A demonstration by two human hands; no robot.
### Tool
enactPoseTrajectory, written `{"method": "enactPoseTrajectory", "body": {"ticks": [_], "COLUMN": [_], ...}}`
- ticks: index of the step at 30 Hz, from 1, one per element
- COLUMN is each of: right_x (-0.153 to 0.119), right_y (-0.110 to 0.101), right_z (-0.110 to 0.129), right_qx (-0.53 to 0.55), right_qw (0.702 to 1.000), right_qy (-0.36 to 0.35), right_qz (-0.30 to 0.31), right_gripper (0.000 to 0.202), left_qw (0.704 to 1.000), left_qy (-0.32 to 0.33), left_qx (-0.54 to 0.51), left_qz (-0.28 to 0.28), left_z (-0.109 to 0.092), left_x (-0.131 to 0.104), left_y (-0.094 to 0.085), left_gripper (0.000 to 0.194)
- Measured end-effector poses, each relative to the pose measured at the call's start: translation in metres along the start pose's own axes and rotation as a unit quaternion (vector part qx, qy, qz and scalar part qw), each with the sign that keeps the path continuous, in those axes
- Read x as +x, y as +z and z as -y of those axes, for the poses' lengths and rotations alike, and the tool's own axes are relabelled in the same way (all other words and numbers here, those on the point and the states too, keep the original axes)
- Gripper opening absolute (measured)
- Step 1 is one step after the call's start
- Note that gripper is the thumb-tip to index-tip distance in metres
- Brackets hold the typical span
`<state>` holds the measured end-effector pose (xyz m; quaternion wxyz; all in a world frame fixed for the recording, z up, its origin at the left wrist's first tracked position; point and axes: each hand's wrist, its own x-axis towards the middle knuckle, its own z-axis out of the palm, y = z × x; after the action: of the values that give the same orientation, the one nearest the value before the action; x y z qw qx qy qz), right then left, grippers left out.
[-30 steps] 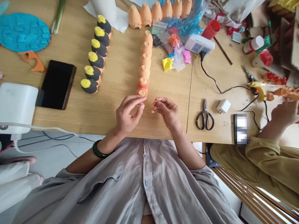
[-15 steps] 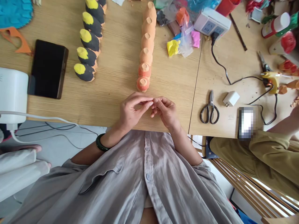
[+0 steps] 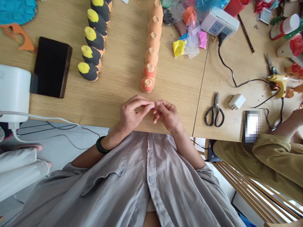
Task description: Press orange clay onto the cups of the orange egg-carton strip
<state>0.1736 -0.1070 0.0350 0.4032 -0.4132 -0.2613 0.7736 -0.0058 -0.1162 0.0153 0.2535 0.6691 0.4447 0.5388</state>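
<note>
Near the table's front edge, my left hand [image 3: 133, 113] and my right hand [image 3: 168, 115] meet fingertip to fingertip. Each is closed in a pinch. Whatever lies between the fingertips is too small and too covered to make out. Just beyond them, a row of joined, rounded peach-coloured pieces [image 3: 151, 41] runs away from me. Small discs sit on top of the pieces, and the two nearest carry orange-red patches. To the left stands a second row of black-coated lumps [image 3: 96, 41] with yellow tips and peach undersides.
On the left lie a black phone-like device [image 3: 51, 66] and a white charger block [image 3: 14, 93]. At right are black-handled scissors [image 3: 215, 112], a white plug adapter [image 3: 237, 101], a power strip [image 3: 220, 23], yellow clay [image 3: 179, 48] and a glue gun [image 3: 278, 83]. Another person's arm [image 3: 290, 126] rests beyond.
The view has shifted slightly, so the things on the table appear a little further right. My hands keep the same fingertip pinch, with hardly any movement.
</note>
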Motion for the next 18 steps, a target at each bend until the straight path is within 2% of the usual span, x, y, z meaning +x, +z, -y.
{"method": "enactPoseTrajectory", "body": {"ticks": [4, 9, 13, 18], "right_x": [-0.0002, 0.0009, -0.0004, -0.0026], "right_y": [0.001, 0.0011, 0.0035, 0.0064], "right_z": [-0.0002, -0.0011, -0.0013, -0.0005], "right_qx": [-0.002, 0.013, 0.015, 0.014], "right_qw": [1.0, 1.0, 1.0, 1.0], "right_qy": [0.004, -0.001, 0.001, 0.004], "right_qz": [0.003, -0.005, 0.003, -0.004], "right_gripper": [0.065, 0.065, 0.065, 0.063], "left_qw": [1.0, 0.997, 0.998, 0.998], "left_qy": [0.0, -0.058, -0.043, -0.046], "left_qx": [0.015, -0.022, -0.033, -0.032], "left_qz": [0.001, 0.039, 0.013, 0.002], "left_z": [0.0006, -0.0009, -0.0017, -0.0031], "left_x": [-0.0003, -0.002, -0.003, -0.0019], "left_y": [-0.0036, -0.0045, -0.0037, -0.005], "left_gripper": [0.016, 0.026, 0.014, 0.012]}}
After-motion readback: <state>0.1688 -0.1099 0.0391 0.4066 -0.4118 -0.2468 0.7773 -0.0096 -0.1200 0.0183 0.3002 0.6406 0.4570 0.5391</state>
